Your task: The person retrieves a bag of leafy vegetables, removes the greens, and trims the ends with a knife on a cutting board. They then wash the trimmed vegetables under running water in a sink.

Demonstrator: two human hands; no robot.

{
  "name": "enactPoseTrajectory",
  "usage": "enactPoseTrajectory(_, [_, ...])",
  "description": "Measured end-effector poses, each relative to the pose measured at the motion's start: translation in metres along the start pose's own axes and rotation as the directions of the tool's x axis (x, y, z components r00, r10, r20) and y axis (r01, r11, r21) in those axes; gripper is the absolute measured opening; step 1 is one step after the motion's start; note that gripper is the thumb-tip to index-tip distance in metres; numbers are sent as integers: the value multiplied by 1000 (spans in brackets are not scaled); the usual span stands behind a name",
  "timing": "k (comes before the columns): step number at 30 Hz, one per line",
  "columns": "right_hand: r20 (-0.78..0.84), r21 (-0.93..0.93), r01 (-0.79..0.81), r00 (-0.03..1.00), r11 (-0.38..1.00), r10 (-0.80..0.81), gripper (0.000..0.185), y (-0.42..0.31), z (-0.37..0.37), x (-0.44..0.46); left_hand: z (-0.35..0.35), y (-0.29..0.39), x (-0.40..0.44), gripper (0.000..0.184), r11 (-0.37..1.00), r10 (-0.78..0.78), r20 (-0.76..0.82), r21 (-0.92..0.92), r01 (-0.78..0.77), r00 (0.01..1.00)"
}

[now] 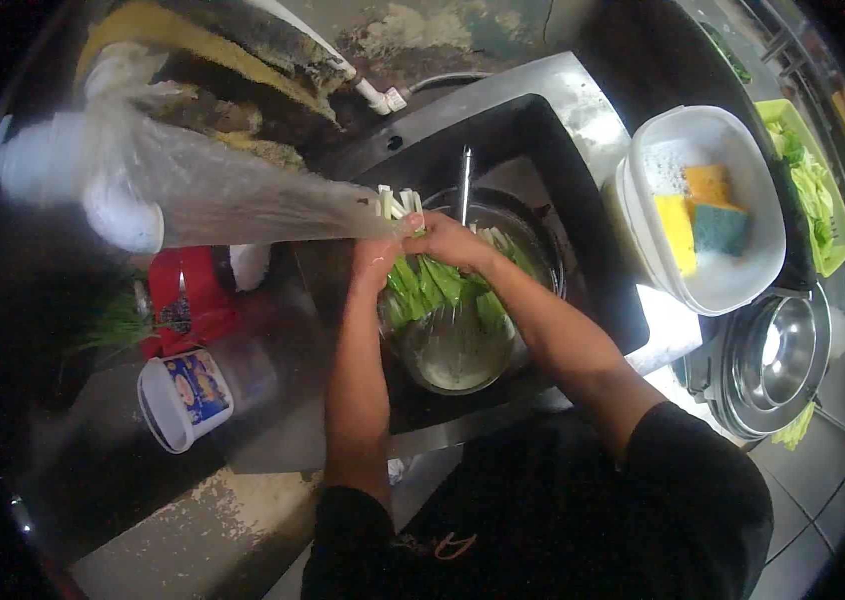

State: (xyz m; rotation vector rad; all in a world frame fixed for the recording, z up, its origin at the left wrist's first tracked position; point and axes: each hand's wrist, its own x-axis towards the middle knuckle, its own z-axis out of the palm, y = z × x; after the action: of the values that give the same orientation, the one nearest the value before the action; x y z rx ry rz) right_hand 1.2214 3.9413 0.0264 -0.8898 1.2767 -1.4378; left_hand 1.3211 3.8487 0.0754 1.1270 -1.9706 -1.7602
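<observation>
Over a round metal bowl (458,383) of water in the sink, a bunch of leafy greens (428,287) hangs leaves down, its cut white stems pointing up. My left hand (375,258) is closed round the stem end from the left. My right hand (448,243) grips the same bunch from the right, its fingers meeting the left hand. A cloudy plastic sleeve (253,195) runs from a white pipe at the left and ends beside the stems at my left hand. More pale stalks lie in the bowl behind my right wrist.
Right of the sink (583,215) stands a white tub (708,285) with sponges and suds. Beyond are a green basket (836,262) of leaves and stacked metal bowls (778,350). At left are a labelled plastic container (205,388) and a red item (213,300).
</observation>
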Motion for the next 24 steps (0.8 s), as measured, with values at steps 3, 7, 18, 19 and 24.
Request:
enactPoseTrajectory(3, [0,373,-80,996,924,86,34,-11,-5,-10,-12,-9,12,32,987,-114,110,-103,125,987])
enactPoseTrajectory(7, [-60,575,-96,985,813,159,27,-5,-12,-19,3,-2,8,17,953,-133,121,-256,160,984])
enactPoseTrajectory(18, [-345,441,15,926,897,154,24,-2,-12,-37,36,-2,10,28,981,59,-99,-178,-76,993])
enactPoseTrajectory(19, [-378,385,34,917,922,124,24,0,-10,-38,38,1,8,28,983,57,-110,-170,-75,992])
enactPoseTrajectory(24, [-499,167,137,866,976,-36,23,12,5,-32,45,2,12,25,953,231,-278,257,-160,932])
